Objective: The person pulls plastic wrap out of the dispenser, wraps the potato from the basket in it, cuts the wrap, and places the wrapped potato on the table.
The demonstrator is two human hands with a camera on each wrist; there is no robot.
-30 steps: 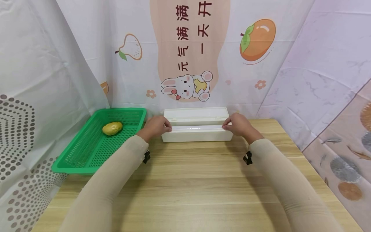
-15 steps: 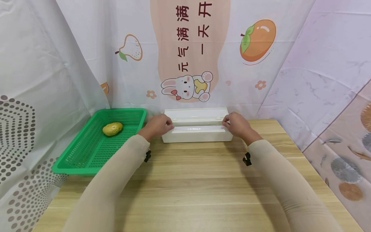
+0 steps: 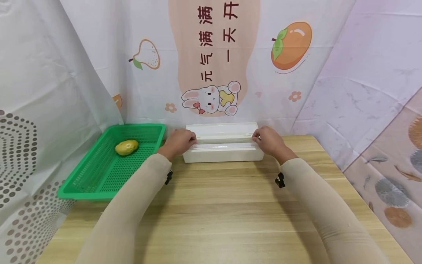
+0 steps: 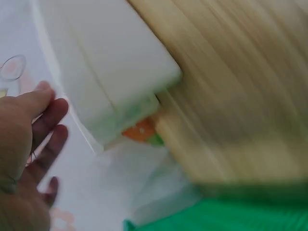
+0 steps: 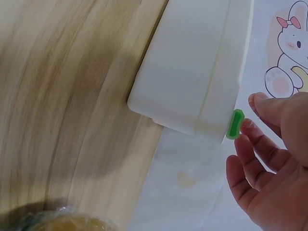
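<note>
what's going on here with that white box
A person's left hand and right hand are at opposite ends of a long white lidded box on a wood-grain table. Its lid stands open at the back. The fingers are curled, but whether they pinch something thin or clear can't be told. To the person's left is a green plastic basket with a yellow, potato-like item in it, out of the hands.

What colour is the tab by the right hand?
Green; the tab shows best in the right wrist view.
</note>
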